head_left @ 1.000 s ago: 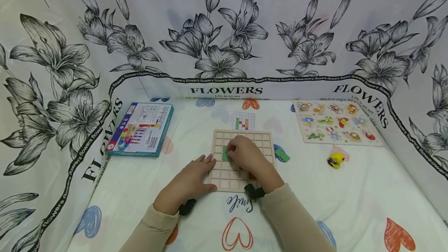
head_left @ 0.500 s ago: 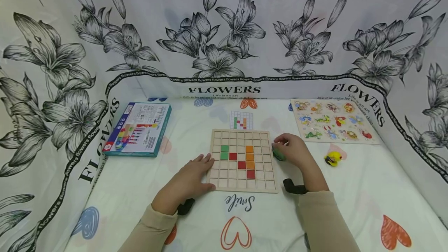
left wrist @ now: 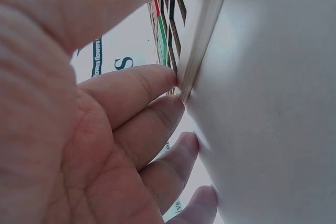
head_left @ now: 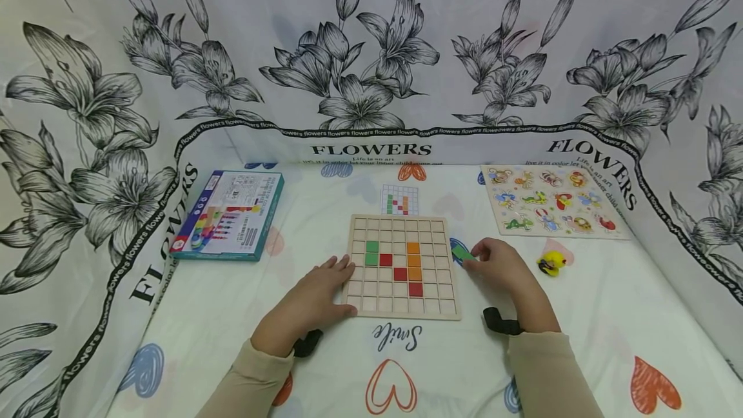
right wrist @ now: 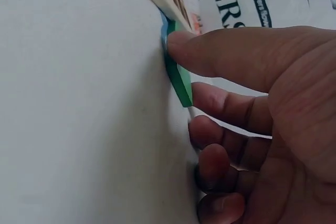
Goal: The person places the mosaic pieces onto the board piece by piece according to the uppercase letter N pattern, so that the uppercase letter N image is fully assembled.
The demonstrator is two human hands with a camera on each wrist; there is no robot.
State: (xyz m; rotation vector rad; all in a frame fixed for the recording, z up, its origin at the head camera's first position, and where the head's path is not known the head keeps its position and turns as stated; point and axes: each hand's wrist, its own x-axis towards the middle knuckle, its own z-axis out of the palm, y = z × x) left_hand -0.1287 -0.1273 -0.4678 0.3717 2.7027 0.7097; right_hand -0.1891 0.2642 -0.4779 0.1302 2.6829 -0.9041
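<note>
My left hand (head_left: 319, 292) lies with relaxed fingers at the left edge of the wooden grid board (head_left: 365, 307). In the left wrist view the fingertips (left wrist: 170, 75) meet the side of the board. Right of the board, my right hand (head_left: 500, 268) pinches the near right end of a green strip-shaped block (head_left: 462, 253). The right wrist view shows the thumb over the green block (right wrist: 182, 85) low at the cloth, the other fingers curled beside it. On the board sit two green tiles (head_left: 371, 253), several red tiles (head_left: 400, 274) and an orange column (head_left: 414, 260).
Behind the board lies a pattern card (head_left: 409, 192) with coloured squares. A flat toy box (head_left: 232, 215) is at the left. An insect puzzle board (head_left: 548, 202) lies at the back right, with a yellow and black toy (head_left: 552, 263) in front of it.
My right hand has left the green tiles on the board and moved right to the green block, then slid slightly toward its near right end. The left hand stays put.
</note>
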